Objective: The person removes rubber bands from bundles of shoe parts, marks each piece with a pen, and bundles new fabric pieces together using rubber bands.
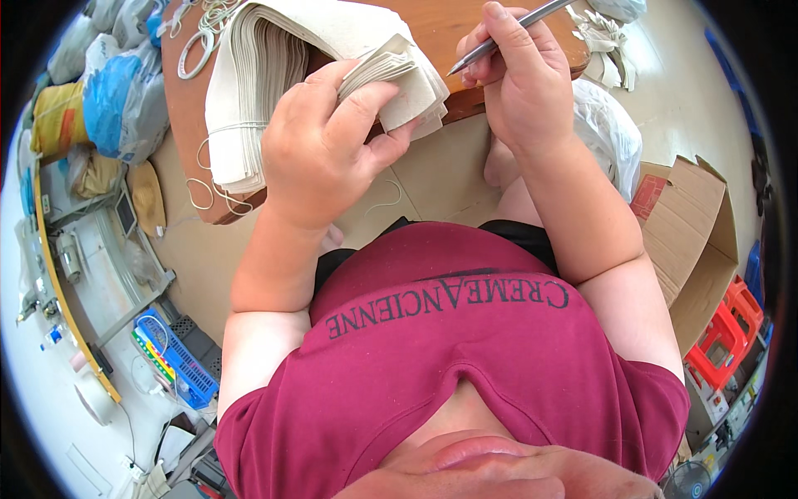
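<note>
A thick stack of off-white cloth pieces bends in an arch over the near part of the table. Its left end is bound with a thin band. My left hand is closed on the right end of the stack, pinching the fanned layers between thumb and fingers. In my right hand is a grey pen, its dark tip pointing left toward the cloth, a short gap away from it. The palm side of my left hand is partly hidden.
The brown wooden table holds loose bands and a white ring at its left. Stuffed plastic bags are piled at far left. On the right are a white plastic bag, an open cardboard box and red stools.
</note>
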A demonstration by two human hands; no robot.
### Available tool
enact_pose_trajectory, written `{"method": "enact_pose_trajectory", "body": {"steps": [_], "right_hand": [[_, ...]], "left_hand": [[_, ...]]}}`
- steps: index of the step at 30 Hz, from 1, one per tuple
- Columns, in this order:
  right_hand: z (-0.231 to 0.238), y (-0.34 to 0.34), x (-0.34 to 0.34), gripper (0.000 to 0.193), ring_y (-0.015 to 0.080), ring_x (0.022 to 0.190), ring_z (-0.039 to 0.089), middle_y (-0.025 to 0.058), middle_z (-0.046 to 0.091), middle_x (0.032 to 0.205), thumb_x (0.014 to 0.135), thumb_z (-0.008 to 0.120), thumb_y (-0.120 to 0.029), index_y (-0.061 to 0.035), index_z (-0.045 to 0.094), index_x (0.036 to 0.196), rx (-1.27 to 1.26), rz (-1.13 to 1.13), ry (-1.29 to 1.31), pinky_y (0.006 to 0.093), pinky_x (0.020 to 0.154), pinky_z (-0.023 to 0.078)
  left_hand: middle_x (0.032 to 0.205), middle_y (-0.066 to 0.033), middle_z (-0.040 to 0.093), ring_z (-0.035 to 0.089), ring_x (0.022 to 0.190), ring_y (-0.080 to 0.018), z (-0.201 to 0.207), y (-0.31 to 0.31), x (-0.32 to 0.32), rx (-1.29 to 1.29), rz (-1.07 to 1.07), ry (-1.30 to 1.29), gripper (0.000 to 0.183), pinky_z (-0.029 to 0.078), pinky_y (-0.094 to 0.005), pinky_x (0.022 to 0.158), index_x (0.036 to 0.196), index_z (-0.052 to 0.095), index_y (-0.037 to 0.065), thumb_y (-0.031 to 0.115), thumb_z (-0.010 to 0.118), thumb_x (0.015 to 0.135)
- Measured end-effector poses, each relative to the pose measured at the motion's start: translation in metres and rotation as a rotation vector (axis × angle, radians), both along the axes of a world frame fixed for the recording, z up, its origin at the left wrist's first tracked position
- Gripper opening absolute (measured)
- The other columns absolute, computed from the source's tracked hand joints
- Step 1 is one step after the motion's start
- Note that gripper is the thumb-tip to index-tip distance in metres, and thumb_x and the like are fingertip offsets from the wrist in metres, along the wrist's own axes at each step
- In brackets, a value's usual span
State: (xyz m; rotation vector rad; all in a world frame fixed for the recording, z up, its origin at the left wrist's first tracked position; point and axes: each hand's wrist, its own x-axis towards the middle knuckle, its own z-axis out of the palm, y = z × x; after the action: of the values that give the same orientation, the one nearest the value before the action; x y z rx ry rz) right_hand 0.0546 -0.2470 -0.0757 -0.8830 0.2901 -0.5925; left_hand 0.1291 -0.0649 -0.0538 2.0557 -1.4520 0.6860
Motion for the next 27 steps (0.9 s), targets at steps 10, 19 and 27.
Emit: {"method": "enact_pose_trajectory", "body": {"steps": [10, 19, 27], "right_hand": [[-0.001, 0.000, 0.000, 0.011, 0.0098, 0.053, 0.055, 0.0047, 0.063, 0.069, 0.098, 0.056, -0.016, -0.0074, 0.058, 0.091, -0.021, 0.010, -0.033, 0.0215, 0.051, 0.045], [0.002, 0.003, 0.002, 0.011, 0.0108, 0.052, 0.055, 0.0055, 0.063, 0.069, 0.098, 0.055, -0.015, -0.0068, 0.058, 0.092, 0.020, 0.032, -0.038, 0.0217, 0.050, 0.046], [-0.007, -0.001, -0.003, 0.011, 0.0112, 0.058, 0.056, 0.0064, 0.063, 0.073, 0.098, 0.056, -0.015, -0.0050, 0.059, 0.093, -0.103, 0.079, -0.053, 0.0241, 0.056, 0.047]], "left_hand": [[0.107, -0.0069, 0.063, 0.062, 0.087, -0.0247, -0.016, -0.001, 0.005, -0.068, -0.022, -0.146, 0.042, 0.054, -0.0345, 0.074, 0.098, 0.068, 0.016, 0.016, 0.080, 0.058], [0.101, -0.0067, 0.064, 0.063, 0.086, -0.0255, -0.012, 0.005, 0.014, -0.030, -0.100, -0.139, 0.036, 0.054, -0.0342, 0.074, 0.099, 0.071, 0.016, 0.015, 0.079, 0.064], [0.096, -0.0082, 0.066, 0.063, 0.083, -0.0264, -0.009, 0.003, 0.015, -0.082, -0.094, -0.037, 0.026, 0.053, -0.0341, 0.071, 0.095, 0.070, 0.014, 0.011, 0.077, 0.070]]}}
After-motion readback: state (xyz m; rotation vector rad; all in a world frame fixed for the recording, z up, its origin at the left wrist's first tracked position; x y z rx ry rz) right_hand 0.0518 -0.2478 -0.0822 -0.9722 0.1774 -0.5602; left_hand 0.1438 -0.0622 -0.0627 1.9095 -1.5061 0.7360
